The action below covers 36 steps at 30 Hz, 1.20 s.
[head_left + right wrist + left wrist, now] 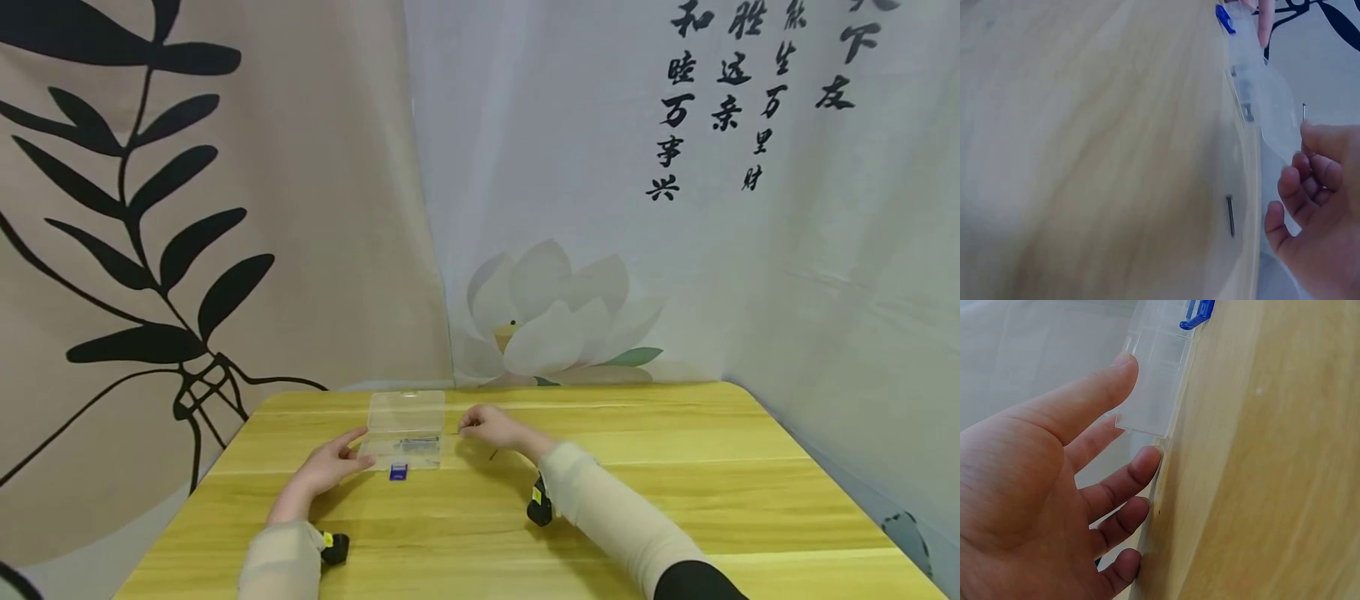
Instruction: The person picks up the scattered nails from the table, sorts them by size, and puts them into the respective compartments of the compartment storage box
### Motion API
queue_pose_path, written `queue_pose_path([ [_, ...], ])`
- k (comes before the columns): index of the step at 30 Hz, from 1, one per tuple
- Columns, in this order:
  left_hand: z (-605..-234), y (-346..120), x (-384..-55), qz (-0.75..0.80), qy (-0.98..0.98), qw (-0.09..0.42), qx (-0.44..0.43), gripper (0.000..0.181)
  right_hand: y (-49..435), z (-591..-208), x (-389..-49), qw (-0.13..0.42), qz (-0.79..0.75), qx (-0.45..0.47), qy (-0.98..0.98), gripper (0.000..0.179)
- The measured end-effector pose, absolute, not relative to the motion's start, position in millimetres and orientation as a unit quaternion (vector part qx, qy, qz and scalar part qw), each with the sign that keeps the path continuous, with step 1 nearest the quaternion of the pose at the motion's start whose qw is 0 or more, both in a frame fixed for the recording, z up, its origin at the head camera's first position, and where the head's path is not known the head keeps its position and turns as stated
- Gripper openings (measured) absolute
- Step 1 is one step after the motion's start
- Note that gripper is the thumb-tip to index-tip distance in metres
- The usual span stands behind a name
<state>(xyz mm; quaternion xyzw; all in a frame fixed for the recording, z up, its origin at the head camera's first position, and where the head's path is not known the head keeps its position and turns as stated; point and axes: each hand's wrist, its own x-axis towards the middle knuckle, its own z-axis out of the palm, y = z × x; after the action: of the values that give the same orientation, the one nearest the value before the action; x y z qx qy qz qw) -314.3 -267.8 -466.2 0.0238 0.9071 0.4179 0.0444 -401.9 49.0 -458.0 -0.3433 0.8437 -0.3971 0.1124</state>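
Note:
A clear plastic box (382, 454) stands with its lid (407, 411) folded back, away from the person. Several nails (420, 440) lie inside its right part. My left hand (330, 465) holds the box by its left end, thumb at the near corner and index finger at the far one; in the left wrist view the thumb overlaps the box wall (1154, 394). To the right of the box, my right hand (491, 427) pinches a nail (1304, 112) between thumb and index finger, one end sticking up. Another nail (1230, 216) lies on the tabletop below that hand.
A blue latch (398, 472) hangs at the box's near side. The wood-grain table (420, 542) ends just behind the lid, against a printed cloth backdrop (337, 208). Black wrist cameras (539, 502) sit at both sleeves.

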Motion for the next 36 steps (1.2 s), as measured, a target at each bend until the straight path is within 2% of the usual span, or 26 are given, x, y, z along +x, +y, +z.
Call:
queue_pose_path([
  [13,-465,-266,-312,0.421,0.906,0.042,0.032,0.072,18,-465,-398,0.050,-0.366,-0.374,0.851,0.010],
  [36,-464,-268,-313,0.422,0.905,0.044,0.028,0.071,-4,-465,-391,0.054,-0.314,-0.377,0.870,0.005],
])
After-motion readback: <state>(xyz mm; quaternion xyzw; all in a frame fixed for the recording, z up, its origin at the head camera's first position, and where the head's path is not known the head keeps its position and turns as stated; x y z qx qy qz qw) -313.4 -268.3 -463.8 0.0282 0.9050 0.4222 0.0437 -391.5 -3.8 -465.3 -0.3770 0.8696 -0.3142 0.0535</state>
